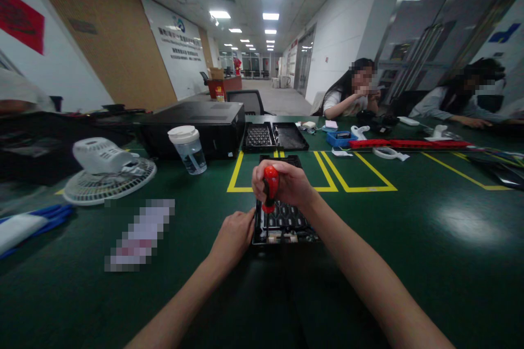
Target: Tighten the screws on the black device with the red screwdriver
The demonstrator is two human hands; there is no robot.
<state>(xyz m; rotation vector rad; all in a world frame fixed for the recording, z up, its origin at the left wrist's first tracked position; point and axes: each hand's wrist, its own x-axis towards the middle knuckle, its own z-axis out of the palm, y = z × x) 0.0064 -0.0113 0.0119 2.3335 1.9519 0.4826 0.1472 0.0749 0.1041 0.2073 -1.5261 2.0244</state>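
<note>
My right hand (292, 181) is closed round the red and black handle of a screwdriver (270, 188), held upright with its shaft pointing down. Below it lies an open black plastic case (286, 218) with a honeycomb-patterned inside. The shaft reaches toward the case's near left corner; I cannot make out exactly what the tip touches. Along the near edge of the case are small metallic parts (282, 239). At the left side of the case my left hand (235, 234) grips its edge, the fingertips partly hidden.
Farther back are another open black case (260, 135), a black computer tower (196, 120) and a clear lidded cup (188, 150). A white fan (108, 169) lies at left. Blue-and-white gloves (33, 223) lie near the left edge. Two people sit across the green table (409, 283).
</note>
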